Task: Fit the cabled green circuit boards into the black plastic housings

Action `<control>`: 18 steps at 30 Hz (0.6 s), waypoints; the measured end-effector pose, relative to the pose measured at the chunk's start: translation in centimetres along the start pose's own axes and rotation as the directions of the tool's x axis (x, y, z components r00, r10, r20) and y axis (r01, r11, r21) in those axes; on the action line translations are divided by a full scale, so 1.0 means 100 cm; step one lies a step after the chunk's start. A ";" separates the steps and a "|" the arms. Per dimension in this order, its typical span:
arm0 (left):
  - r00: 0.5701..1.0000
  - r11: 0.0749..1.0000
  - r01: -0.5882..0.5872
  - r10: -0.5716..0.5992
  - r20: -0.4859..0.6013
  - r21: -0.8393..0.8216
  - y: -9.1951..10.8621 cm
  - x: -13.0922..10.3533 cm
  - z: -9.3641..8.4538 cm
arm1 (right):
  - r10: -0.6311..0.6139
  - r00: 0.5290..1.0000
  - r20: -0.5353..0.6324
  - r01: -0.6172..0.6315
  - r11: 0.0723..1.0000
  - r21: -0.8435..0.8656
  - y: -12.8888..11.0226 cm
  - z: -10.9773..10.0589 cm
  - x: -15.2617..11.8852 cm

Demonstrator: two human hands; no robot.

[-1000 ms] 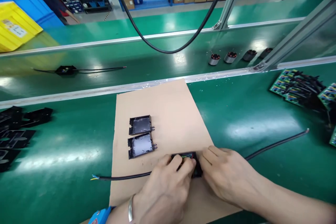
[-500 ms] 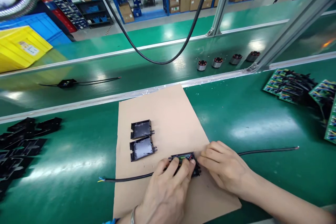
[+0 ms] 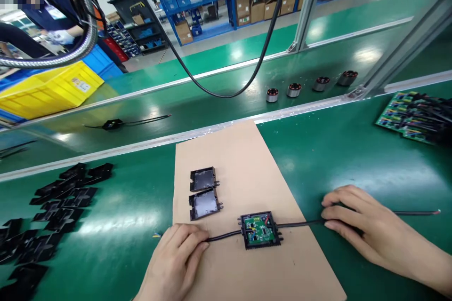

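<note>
A black case with a green circuit board point(image 3: 261, 229) inside lies open side up on a cardboard sheet point(image 3: 240, 150). Black cables leave it on both sides. My left hand point(image 3: 178, 256) pinches the left cable point(image 3: 224, 235) near the sheet's left edge. Around the right cable point(image 3: 296, 224), past the sheet's right edge, the fingers of my right hand point(image 3: 353, 221) are closed. Two black case halves point(image 3: 204, 179) point(image 3: 205, 203) rest on the cardboard, up and to the left of the board.
Black case parts point(image 3: 67, 197) are scattered at the left. Wired circuit boards point(image 3: 413, 117) lie at the right. Several metal coils point(image 3: 294, 89) stand beyond the rail point(image 3: 219, 127). A black cable point(image 3: 226, 95) hangs in front. A person point(image 3: 49, 9) is behind the yellow bin point(image 3: 52, 91).
Both hands have moved off the case and outward onto the cables, uncovering the green board. The view has shifted, and a person now shows at the upper left.
</note>
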State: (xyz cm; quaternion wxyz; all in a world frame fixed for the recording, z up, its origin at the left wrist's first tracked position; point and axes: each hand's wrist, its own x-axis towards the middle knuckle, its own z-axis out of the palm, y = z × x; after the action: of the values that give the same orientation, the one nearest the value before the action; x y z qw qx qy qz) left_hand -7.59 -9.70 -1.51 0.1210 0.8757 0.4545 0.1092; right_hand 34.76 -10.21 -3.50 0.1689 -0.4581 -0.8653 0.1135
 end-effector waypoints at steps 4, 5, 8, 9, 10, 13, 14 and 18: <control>0.995 1.000 -0.021 0.020 -0.096 -0.010 -0.007 0.017 -0.015 | -0.068 0.994 -0.086 0.065 0.997 -0.037 0.009 -0.011 0.027; 0.991 1.000 -0.013 0.014 -0.135 0.004 -0.014 0.031 -0.025 | -0.090 0.990 -0.106 0.082 0.993 -0.080 0.014 -0.019 0.045; 0.969 0.995 0.047 -0.024 -0.244 0.090 -0.048 0.097 -0.061 | -0.143 0.985 -0.096 0.115 0.961 -0.253 0.039 -0.057 0.127; 0.960 0.992 0.063 -0.031 -0.278 0.109 -0.063 0.125 -0.073 | -0.140 0.987 -0.075 0.110 0.944 -0.311 0.049 -0.072 0.160; 0.949 0.989 0.084 -0.042 -0.312 0.123 -0.078 0.153 -0.082 | -0.140 0.985 -0.097 0.101 0.937 -0.334 0.059 -0.088 0.193; 0.917 0.981 0.146 -0.085 -0.390 0.130 -0.116 0.219 -0.094 | -0.107 0.978 -0.179 0.036 0.933 -0.358 0.078 -0.117 0.279; 0.905 0.978 0.169 -0.103 -0.413 0.125 -0.125 0.229 -0.093 | -0.105 0.975 -0.196 0.030 0.935 -0.354 0.077 -0.118 0.299; 0.924 0.987 0.140 -0.099 -0.370 0.084 -0.127 0.203 -0.072 | -0.209 0.968 -0.139 0.161 0.941 -0.297 0.024 -0.068 0.316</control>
State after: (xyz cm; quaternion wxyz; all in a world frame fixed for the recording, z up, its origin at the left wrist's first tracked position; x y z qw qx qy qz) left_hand -8.12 14.87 2.97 -0.0070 0.8161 0.5270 0.2370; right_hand 22.77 17.70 7.87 0.1839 -0.4019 -0.8945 -0.0669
